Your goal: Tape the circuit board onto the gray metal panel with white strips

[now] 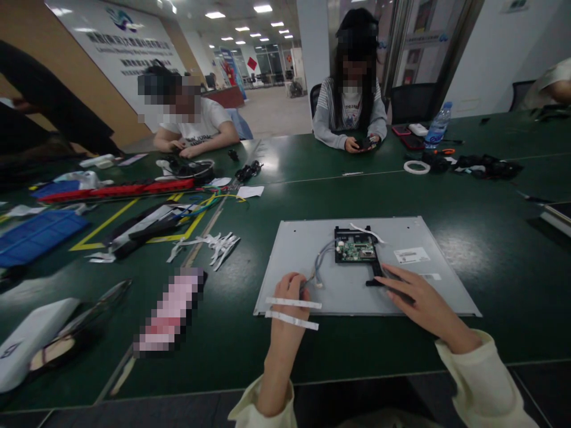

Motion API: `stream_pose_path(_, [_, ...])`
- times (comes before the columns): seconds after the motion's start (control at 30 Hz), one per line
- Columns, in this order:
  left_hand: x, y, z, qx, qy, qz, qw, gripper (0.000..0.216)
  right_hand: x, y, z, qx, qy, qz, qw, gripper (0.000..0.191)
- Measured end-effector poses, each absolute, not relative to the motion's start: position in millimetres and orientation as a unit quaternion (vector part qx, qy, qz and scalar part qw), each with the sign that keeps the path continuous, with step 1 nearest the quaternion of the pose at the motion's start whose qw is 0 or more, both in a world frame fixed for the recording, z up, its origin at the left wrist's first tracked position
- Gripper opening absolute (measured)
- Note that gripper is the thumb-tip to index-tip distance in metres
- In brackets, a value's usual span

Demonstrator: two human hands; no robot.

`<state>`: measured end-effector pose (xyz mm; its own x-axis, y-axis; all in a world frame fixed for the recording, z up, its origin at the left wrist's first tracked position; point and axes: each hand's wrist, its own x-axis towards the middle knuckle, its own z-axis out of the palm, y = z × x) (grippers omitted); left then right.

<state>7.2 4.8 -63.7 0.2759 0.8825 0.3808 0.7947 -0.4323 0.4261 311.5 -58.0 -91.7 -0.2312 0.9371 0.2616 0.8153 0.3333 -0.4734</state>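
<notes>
On green office table (214, 351), panel (343, 282)

The wearer's two hands (289, 290) (413, 294), one grey panel (301, 252), one circuit board (355, 249), one water bottle (438, 126), one white ring (417, 172)

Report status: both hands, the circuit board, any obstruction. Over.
Left hand curled at grey cables; right hand open at black bracket, lower end. Green circuit board in bracket, above grey panel. White strip overlaps bracket's upper edge.
</notes>
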Motion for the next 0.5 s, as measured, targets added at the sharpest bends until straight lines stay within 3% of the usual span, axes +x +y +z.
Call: stream_pose_path(0.5, [-0.4, 4.3, -62.9, 0.776, 0.523, 0.330, 0.122, 0.021, 312.8, -60.4, -91.0, -0.573, -0.766, 0.132, 0.261, 0.041])
